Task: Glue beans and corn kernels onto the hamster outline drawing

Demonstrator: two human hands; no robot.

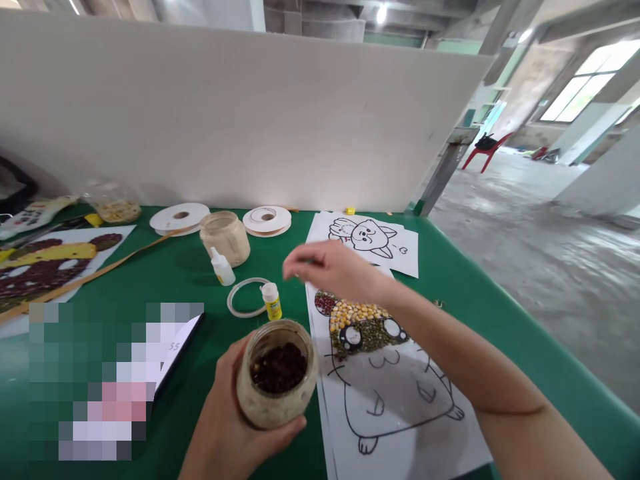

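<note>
My left hand [227, 413] is wrapped round a cloudy glass jar [277, 412], tilted toward me. Dark red beans [279, 370] lie inside it. My right hand [333, 267] hangs over the top of an animal drawing [350, 460], fingers curled together; anything in them is too small or blurred to name. Yellow kernels [360, 311], green beans [373, 337] and a round patch of red beans [325, 303] cover the drawing's upper part, while its lower body is bare outline. Beyond the held jar stands a small yellow-labelled glue bottle [273, 303].
On the green table [165, 287] are a second jar [225, 240], a white squeeze bottle [223, 268], a pale ring [231, 300] and two white spools [180, 215]. A blurred-out phone [175, 353] lies left. A dog drawing [370, 237] lies before the white partition [250, 120].
</note>
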